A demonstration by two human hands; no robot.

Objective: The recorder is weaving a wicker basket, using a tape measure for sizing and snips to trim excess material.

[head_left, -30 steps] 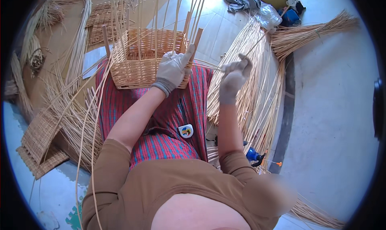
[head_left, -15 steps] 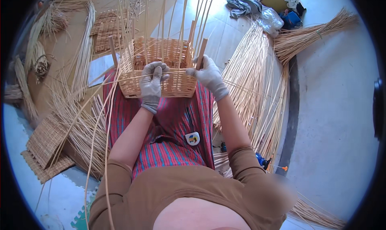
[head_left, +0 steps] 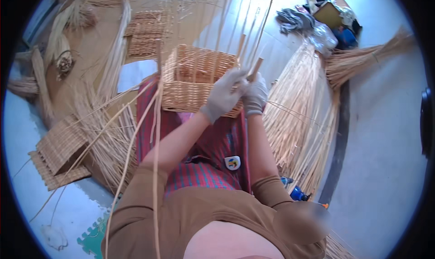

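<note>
An unfinished wicker basket (head_left: 183,96) sits in front of me by my lap, with tall upright stakes rising from its walls and wooden posts at its corners. At its near right corner, both my gloved hands meet. My right hand (head_left: 256,95) is closed around the wooden corner post (head_left: 255,69). Against it, my left hand (head_left: 223,95) bends its fingers at the rim, slightly blurred. What those fingers pinch is hidden. Long loose strands (head_left: 156,177) hang from the basket's left corner over my left arm.
A large fan of wicker canes (head_left: 294,109) lies on the right, another bundle (head_left: 369,55) beyond it. Loose canes (head_left: 104,141) and woven panels (head_left: 63,143) lie on the left. Clothes and plastic bags (head_left: 322,38) are piled at the far right. A blue tool (head_left: 299,194) lies near my right elbow.
My left hand has moved right, from the middle of the basket's near rim to the right corner beside my right hand. The view has shifted, and the basket appears slightly turned.
</note>
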